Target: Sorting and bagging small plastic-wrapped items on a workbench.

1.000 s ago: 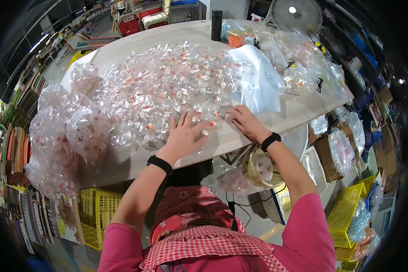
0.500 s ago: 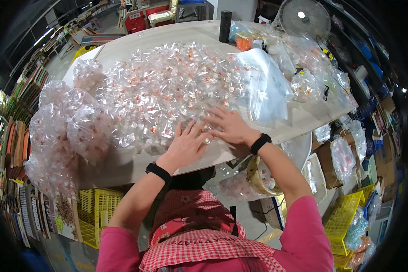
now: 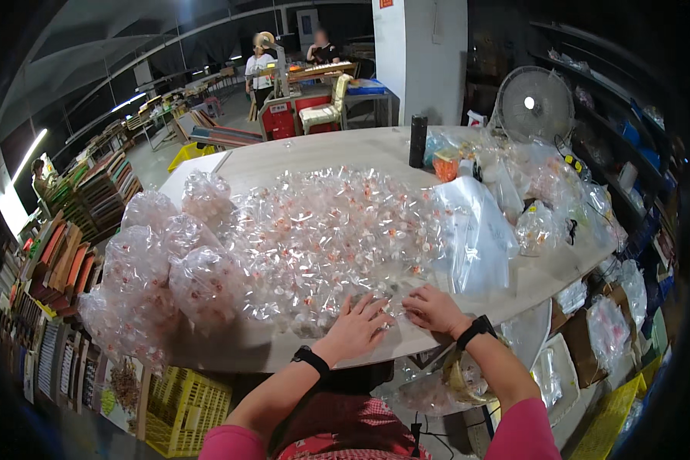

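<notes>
Both hands lie flat and open at the near edge of the bench [image 3: 299,165], gripping nothing. The left hand [image 3: 354,328] spreads its fingers over the near fringe of the heap of small clear packets [image 3: 322,238], each with an orange-and-white piece inside. The right hand [image 3: 435,308] presses palm-down just beside it on the same fringe, near the foot of a tall clear bag [image 3: 475,230] that stands to the right of the heap.

The heap fills the middle of the bench. Bare pale surface shows only along the far edge and in a strip at the near right. Bulging filled bags [image 3: 157,264] crowd the left edge, some seeming to hang over it, though the bending of the view makes that hard to judge. At the far right stand a dark cylindrical bottle [image 3: 417,141], a small orange box [image 3: 445,165] and a round fan [image 3: 534,104]. A yellow crate [image 3: 184,402] sits on the floor below the near left edge.
</notes>
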A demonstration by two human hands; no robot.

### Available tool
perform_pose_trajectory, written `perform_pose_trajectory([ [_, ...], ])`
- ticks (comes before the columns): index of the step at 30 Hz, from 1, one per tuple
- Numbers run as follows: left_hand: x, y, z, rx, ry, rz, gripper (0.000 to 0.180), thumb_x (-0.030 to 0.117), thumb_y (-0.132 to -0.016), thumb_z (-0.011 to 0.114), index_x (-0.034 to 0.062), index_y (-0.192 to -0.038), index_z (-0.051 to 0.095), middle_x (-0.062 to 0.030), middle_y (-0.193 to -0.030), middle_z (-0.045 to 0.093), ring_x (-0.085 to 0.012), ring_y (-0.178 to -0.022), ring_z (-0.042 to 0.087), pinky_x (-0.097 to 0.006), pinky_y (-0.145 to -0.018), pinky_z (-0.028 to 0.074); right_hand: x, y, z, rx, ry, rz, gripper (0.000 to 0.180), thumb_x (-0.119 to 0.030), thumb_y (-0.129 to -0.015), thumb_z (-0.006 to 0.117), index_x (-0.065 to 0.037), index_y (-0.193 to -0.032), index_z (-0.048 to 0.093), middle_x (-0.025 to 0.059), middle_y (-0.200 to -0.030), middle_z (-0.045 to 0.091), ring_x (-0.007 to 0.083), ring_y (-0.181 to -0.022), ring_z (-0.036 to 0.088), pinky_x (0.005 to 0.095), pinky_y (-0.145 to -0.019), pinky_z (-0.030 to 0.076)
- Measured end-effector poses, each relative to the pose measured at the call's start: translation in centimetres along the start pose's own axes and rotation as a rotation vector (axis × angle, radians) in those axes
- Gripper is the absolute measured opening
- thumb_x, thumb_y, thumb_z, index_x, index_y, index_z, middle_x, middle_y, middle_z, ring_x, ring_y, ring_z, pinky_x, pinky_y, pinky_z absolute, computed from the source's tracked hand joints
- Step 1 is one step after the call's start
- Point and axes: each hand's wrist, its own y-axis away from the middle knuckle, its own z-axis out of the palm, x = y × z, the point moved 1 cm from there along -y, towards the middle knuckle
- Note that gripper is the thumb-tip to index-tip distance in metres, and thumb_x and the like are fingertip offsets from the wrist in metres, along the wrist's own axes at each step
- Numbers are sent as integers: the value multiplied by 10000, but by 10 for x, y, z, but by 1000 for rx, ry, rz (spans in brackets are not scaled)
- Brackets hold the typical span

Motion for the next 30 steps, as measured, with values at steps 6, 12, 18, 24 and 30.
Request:
perform_pose_trajectory([
  [6,0,-1,-2,-19,18,-1,345,327,-931,520,231,-1263,540,-87,-1458,419,-336,-1385,339,-603,-1130,154,7,12,0,39,-122,148,285,-181,-820,689,-114,-1090,629,101,-981,597,322,-862,589,379,-722,520],
  [12,-6,-8,-2,-55,-2,-16,368,292,-902,545,205,-1259,546,-116,-1437,434,-337,-1360,366,-589,-1100,223,18,22,-21,278,-539,599,282,-131,-835,692,-50,-1096,623,22,-932,637,92,-704,534,270,-616,466],
  [18,-5,-8,-1,-15,10,-20,317,290,-927,538,215,-1234,551,-110,-1425,436,-340,-1344,386,-585,-1114,220,-14,74,-91,435,-485,668,245,-115,-849,695,-48,-1074,626,-20,-917,643,43,-763,532,227,-651,446],
  [24,9,-20,0,-69,67,95,316,269,-951,527,192,-1257,544,-110,-1422,433,-323,-1354,362,-562,-1106,269,-30,181,-85,189,-424,836,321,-174,-852,704,-43,-1132,619,42,-1022,663,119,-895,597,256,-800,470],
  [30,2,-42,-3,112,250,132,364,162,-955,500,152,-1319,513,-149,-1404,442,-336,-1330,383,-510,-1100,309,-51,159,-88,-16,-100,640,450,-199,-822,705,-70,-1239,595,157,-1197,629,321,-1127,584,387,-978,453],
])
